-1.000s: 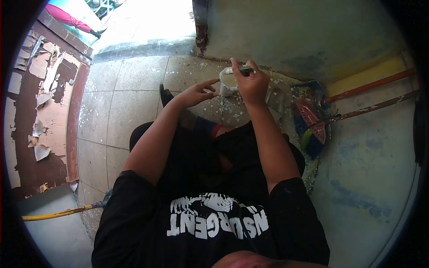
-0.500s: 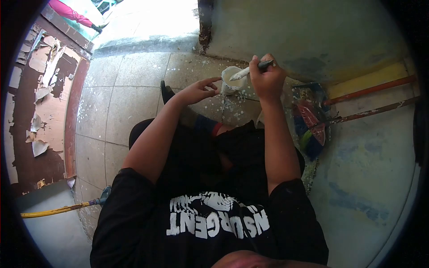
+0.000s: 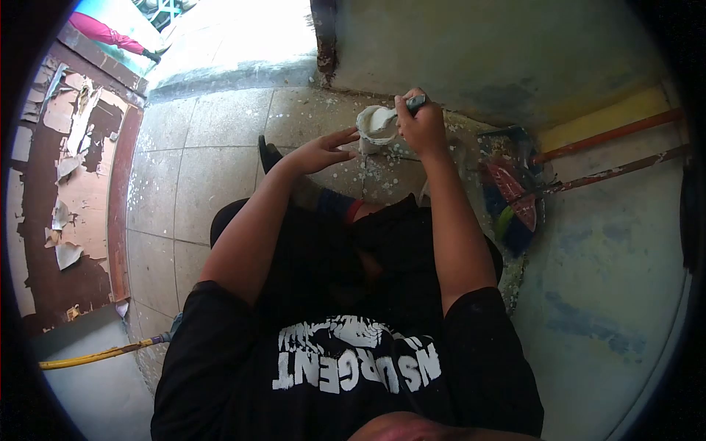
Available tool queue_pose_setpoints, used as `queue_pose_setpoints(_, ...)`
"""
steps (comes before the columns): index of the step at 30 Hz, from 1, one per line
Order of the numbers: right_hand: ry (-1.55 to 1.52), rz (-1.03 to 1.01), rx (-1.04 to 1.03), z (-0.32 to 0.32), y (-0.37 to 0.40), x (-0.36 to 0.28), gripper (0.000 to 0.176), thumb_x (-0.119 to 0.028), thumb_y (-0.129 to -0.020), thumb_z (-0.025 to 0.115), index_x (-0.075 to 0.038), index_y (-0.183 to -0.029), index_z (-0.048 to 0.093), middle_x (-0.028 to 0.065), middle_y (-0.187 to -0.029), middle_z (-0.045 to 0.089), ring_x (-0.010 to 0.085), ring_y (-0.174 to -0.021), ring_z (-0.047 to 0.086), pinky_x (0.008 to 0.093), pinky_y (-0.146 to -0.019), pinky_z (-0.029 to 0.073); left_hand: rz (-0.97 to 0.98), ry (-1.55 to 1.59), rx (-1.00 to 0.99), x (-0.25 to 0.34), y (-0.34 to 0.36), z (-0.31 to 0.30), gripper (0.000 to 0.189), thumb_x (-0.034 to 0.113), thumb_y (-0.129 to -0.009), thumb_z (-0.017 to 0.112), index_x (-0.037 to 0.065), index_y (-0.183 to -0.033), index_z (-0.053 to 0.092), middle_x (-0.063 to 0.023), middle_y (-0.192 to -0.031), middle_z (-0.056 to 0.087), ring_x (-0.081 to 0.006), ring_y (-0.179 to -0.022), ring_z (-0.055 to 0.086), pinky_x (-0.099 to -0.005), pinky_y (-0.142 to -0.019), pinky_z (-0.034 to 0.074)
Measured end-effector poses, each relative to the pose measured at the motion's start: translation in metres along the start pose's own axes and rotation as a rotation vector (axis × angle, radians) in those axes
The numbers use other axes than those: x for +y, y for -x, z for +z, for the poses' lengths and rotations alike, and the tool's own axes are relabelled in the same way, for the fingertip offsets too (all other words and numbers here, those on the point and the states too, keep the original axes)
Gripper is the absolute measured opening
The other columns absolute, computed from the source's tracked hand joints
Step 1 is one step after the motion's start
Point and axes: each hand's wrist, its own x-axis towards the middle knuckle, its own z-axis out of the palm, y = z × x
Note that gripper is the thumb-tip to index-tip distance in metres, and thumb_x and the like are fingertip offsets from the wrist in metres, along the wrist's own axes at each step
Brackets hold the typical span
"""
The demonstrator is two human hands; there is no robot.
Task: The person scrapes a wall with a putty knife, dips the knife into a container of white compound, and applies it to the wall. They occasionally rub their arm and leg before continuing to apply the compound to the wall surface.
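Note:
A small white container (image 3: 375, 145) of whitish paint stands on the speckled tile floor in front of me. My right hand (image 3: 424, 128) is closed around a paintbrush (image 3: 385, 116), its dark handle end sticking up past my fingers. The brush's pale, paint-coated end points left and down over the container's mouth, overlapping the paint inside. On the other side, my left hand (image 3: 316, 155) reaches out with fingers stretched and apart, fingertips right at the container's left side. Nothing is held in it.
A broom and dustpan (image 3: 515, 198) with long handles lean along the right wall (image 3: 596, 279). At left is a brown door (image 3: 92, 191) with peeling covering. A yellow pole (image 3: 95, 359) lies lower left. Beyond the bright doorway, a person's pink-clothed leg (image 3: 107, 31) shows.
My right hand has moved left and slightly down, bringing the paintbrush deeper into the container. The brush points more steeply across its mouth. My left hand stays beside the container, fingers a little straighter.

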Motion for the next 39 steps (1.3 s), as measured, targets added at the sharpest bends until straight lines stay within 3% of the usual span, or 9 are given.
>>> queue_pose_setpoints(2,-0.100,0.092,-0.021,-0.001,0.001,0.002,0.025,-0.023,-0.095,0.062,-0.004,-0.082,0.054,0.0095,-0.057,0.060,0.0230,-0.053,0.064,0.0370,-0.051,0.049,-0.007,0.016,-0.019,0.002,-0.002,0.002,0.081,0.032,-0.097,0.064,0.007,-0.157,0.016,-0.0110,-0.158,0.035,-0.0254,-0.141,0.037,-0.0409,-0.117,0.030)
queue_pose_setpoints(4,-0.206,0.174,-0.020,-0.003,0.001,-0.001,0.026,-0.023,-0.097,0.061,-0.004,-0.082,0.054,0.0056,-0.056,0.060,0.0147,-0.051,0.062,0.0323,-0.050,0.048,-0.014,0.098,-0.028,0.006,0.001,0.005,0.080,0.023,-0.098,0.064,0.008,-0.158,0.013,-0.0135,-0.158,0.034,-0.0204,-0.140,0.037,-0.0368,-0.116,0.030)
queue_pose_setpoints(7,-0.283,0.222,0.019,-0.008,0.000,-0.003,0.025,-0.023,-0.098,0.060,-0.003,-0.084,0.053,0.0046,-0.056,0.059,0.0126,-0.049,0.060,0.0294,-0.048,0.048,-0.026,0.087,-0.030,0.003,-0.001,0.004,0.080,0.020,-0.098,0.063,0.008,-0.158,0.012,-0.0134,-0.159,0.032,-0.0194,-0.140,0.038,-0.0361,-0.116,0.030)
queue_pose_setpoints(13,-0.508,0.304,0.039,-0.023,-0.006,0.010,0.024,-0.023,-0.098,0.060,-0.003,-0.087,0.052,0.0053,-0.059,0.060,0.0121,-0.046,0.058,0.0278,-0.046,0.047,-0.074,0.051,-0.020,0.011,0.002,0.005,0.079,0.020,-0.098,0.063,0.008,-0.158,0.013,-0.0128,-0.159,0.032,-0.0190,-0.139,0.038,-0.0359,-0.115,0.031)
queue_pose_setpoints(17,-0.516,0.327,0.056,-0.032,-0.009,0.011,0.024,-0.023,-0.098,0.060,-0.003,-0.087,0.053,0.0052,-0.057,0.059,0.0121,-0.046,0.057,0.0283,-0.046,0.047,-0.061,0.053,-0.021,0.017,0.004,0.005,0.079,0.022,-0.098,0.063,0.008,-0.158,0.013,-0.0132,-0.159,0.033,-0.0197,-0.140,0.037,-0.0359,-0.116,0.030)
queue_pose_setpoints(22,-0.253,0.260,0.024,-0.030,-0.007,0.000,0.026,-0.024,-0.097,0.061,-0.003,-0.083,0.054,0.0050,-0.056,0.060,0.0129,-0.047,0.060,0.0294,-0.048,0.049,-0.068,0.013,0.010,0.019,0.004,0.007,0.082,0.029,-0.096,0.065,0.006,-0.157,0.016,-0.0158,-0.160,0.028,-0.0237,-0.146,0.028,-0.0374,-0.118,0.027)
queue_pose_setpoints(29,-0.271,0.239,-0.060,-0.016,-0.003,0.003,0.026,-0.025,-0.097,0.061,-0.003,-0.084,0.057,0.0058,-0.058,0.063,0.0131,-0.049,0.062,0.0299,-0.049,0.050,-0.064,-0.027,0.011,0.012,0.003,0.006,0.084,0.031,-0.095,0.067,0.003,-0.156,0.016,-0.0166,-0.161,0.025,-0.0244,-0.149,0.023,-0.0375,-0.119,0.025)
queue_pose_setpoints(39,-0.405,0.305,0.024,-0.039,-0.010,0.002,0.027,-0.026,-0.095,0.065,0.000,-0.088,0.060,0.0075,-0.063,0.065,0.0134,-0.051,0.063,0.0283,-0.050,0.051,-0.091,0.028,-0.006,0.016,0.004,0.007,0.081,0.027,-0.096,0.066,0.006,-0.157,0.016,-0.0130,-0.162,0.023,-0.0222,-0.148,0.023,-0.0366,-0.119,0.025)
